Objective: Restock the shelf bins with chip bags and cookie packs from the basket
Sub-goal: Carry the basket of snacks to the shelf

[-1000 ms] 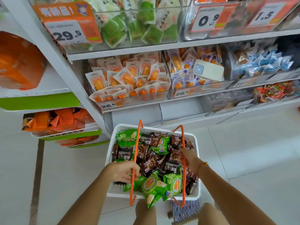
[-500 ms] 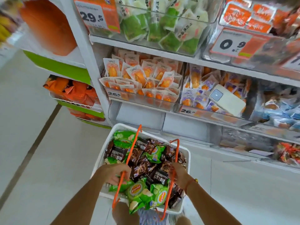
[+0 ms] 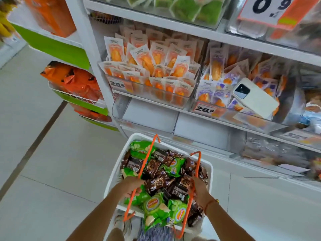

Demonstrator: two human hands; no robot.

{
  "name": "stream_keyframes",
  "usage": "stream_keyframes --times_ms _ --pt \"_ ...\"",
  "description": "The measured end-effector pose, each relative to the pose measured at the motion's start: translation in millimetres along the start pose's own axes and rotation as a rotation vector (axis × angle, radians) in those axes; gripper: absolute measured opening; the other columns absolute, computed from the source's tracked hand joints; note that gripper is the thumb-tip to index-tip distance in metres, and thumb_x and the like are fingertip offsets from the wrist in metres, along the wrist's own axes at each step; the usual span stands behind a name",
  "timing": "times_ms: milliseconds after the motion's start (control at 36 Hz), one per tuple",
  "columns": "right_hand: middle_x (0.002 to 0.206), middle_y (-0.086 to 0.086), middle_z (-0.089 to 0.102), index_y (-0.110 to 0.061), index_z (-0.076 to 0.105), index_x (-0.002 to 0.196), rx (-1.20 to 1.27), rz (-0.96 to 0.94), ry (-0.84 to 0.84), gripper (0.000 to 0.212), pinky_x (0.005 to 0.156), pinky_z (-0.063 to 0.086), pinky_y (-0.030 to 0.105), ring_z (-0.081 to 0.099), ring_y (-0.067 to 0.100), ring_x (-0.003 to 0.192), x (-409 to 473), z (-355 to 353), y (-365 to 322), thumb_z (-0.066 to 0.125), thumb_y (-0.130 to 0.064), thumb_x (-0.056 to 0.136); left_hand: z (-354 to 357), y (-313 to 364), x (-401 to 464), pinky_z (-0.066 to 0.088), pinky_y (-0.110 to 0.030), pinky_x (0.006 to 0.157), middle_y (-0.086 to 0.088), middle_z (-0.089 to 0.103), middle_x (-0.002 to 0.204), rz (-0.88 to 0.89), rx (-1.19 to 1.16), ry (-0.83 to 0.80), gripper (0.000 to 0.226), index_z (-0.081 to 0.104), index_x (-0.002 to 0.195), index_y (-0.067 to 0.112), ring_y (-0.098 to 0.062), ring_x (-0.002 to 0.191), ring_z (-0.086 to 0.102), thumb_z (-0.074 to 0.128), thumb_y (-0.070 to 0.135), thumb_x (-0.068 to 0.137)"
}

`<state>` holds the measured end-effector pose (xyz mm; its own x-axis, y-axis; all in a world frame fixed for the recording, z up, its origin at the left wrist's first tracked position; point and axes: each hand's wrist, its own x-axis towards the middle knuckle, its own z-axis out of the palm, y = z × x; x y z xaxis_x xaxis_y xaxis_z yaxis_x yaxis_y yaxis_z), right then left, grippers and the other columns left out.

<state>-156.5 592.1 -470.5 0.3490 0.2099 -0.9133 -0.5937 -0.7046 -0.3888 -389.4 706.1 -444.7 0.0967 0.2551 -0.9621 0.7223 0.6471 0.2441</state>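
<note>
Gripping one orange handle each, the left hand (image 3: pixel 132 187) and right hand (image 3: pixel 198 190) hold the basket (image 3: pixel 207 168) just below the bare shelf bins (image 3: pixel 149 117) (straight ahead, both hands equally near).

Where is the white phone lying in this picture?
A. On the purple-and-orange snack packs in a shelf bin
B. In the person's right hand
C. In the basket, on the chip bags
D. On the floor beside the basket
A: the white phone rests tilted on the purple-and-orange snack packs in the shelf bin, above and apart from the basket.
</note>
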Motion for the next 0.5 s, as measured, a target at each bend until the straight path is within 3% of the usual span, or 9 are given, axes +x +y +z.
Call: stream_keyframes --times_ms 139,222,361,417,500 --pt "0.037 -0.006 0.037 -0.012 0.048 0.060 0.008 -0.023 -0.007 0.038 0.033 0.022 0.016 0.026 0.006 0.027 43 -2 14 0.045 -0.010 0.098 7 -7 48 0.044 -0.026 0.053 -0.007 0.053 0.060 0.007 -0.037 0.005 0.013 0.053 0.090 0.002 -0.016 0.053 0.051 0.053 0.013 0.097" --pt "0.040 -0.005 0.035 -0.012 0.049 0.062 0.005 -0.066 0.003 0.038 0.031 0.019 0.015 0.026 0.005 0.028 67 1 19 0.040 -0.009 0.099 12 -6 75 0.047 -0.027 0.058 -0.008 0.059 0.067 0.014 -0.016 0.019 0.015 0.057 0.094 0.003 -0.016 0.056 0.055 0.053 0.017 0.097" --pt "0.043 -0.003 0.031 -0.011 0.046 0.062 -0.003 -0.129 0.043 0.039 0.030 0.020 0.016 0.024 0.005 0.027 108 9 27 0.038 -0.009 0.101 21 -1 104 0.047 -0.019 0.049 -0.006 0.058 0.080 0.010 -0.015 -0.002 0.024 0.052 0.081 0.009 -0.014 0.067 0.055 0.047 0.021 0.100" --pt "0.047 -0.002 0.033 -0.011 0.045 0.064 -0.019 -0.161 0.026 0.037 0.031 0.023 0.016 0.026 0.004 0.028 123 12 29 0.038 -0.007 0.100 21 -2 117 0.049 -0.022 0.058 -0.005 0.061 0.083 0.023 0.005 -0.037 0.024 0.052 0.082 0.009 -0.015 0.071 0.058 0.046 0.024 0.101" --pt "0.042 -0.004 0.039 -0.011 0.042 0.062 -0.098 -0.205 -0.045 0.039 0.036 0.028 0.016 0.032 0.005 0.030 142 12 31 0.036 -0.006 0.100 16 -9 138 0.050 -0.033 0.084 -0.007 0.065 0.095 0.045 0.029 -0.077 0.022 0.054 0.087 0.011 -0.018 0.078 0.061 0.048 0.028 0.100"
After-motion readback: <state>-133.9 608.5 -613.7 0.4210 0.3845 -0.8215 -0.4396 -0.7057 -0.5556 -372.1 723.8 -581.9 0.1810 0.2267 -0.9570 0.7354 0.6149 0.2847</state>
